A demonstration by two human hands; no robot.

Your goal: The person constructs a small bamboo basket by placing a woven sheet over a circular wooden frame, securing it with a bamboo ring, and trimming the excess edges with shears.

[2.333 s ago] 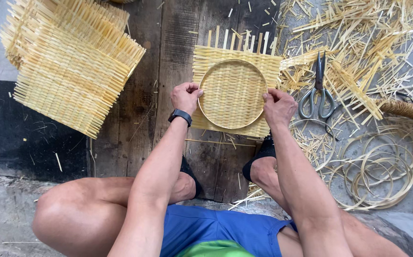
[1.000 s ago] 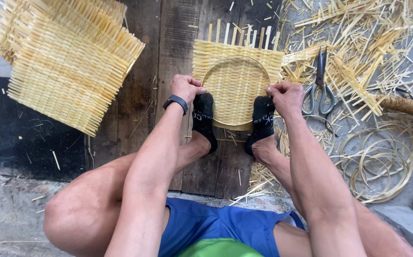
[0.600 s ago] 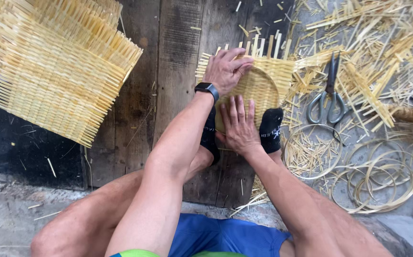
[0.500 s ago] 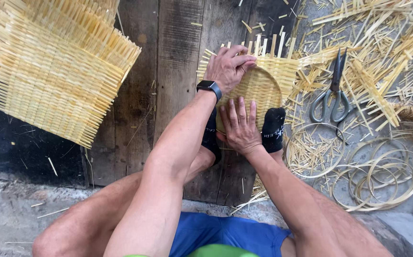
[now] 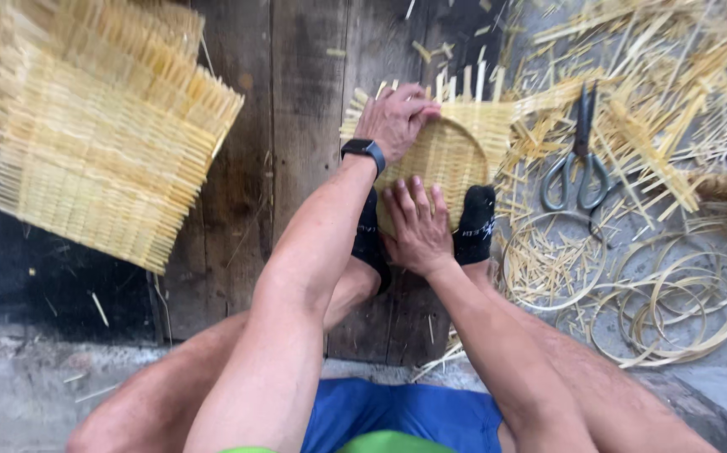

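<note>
A square woven bamboo mat (image 5: 456,147) with a round hoop on it lies on dark wooden boards (image 5: 296,92). My left hand (image 5: 397,117), with a black watch at the wrist, curls over the mat's far left edge and grips the hoop and weave there. My right hand (image 5: 418,226) presses flat with spread fingers on the mat's near edge. Both my feet in black socks (image 5: 474,225) pin the near side of the mat, one on each side of my right hand.
A stack of finished woven mats (image 5: 95,143) lies at the left. Metal scissors (image 5: 577,155) rest among loose bamboo strips (image 5: 665,92) at the right. Several coiled bamboo hoops (image 5: 674,294) lie at the right front. A concrete ledge runs along the bottom.
My feet came onto the mat's near edge. My left hand moved to the far left edge, and my right hand dropped flat between my feet. Both hands have held there for the last half second.
</note>
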